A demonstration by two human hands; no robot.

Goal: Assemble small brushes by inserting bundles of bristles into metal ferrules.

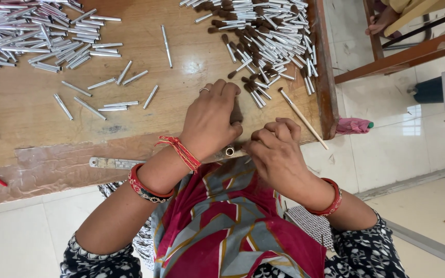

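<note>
Her left hand (209, 121) pinches a brown bristle tuft (236, 112); her right hand (274, 149) grips a silver ferrule tube (229, 151) at the table edge (52, 167), seemingly mid-insertion; careful alignment is needed.

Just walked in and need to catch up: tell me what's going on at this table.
A person sits at a worn wooden table. The left hand pinches a small dark brown bristle tuft, and the right hand works beside a short silver metal tube at the table edge. A heap of plain silver tubes lies far left, a heap of bristle-tipped tubes ahead, and a thin wooden stick beside it.
</note>
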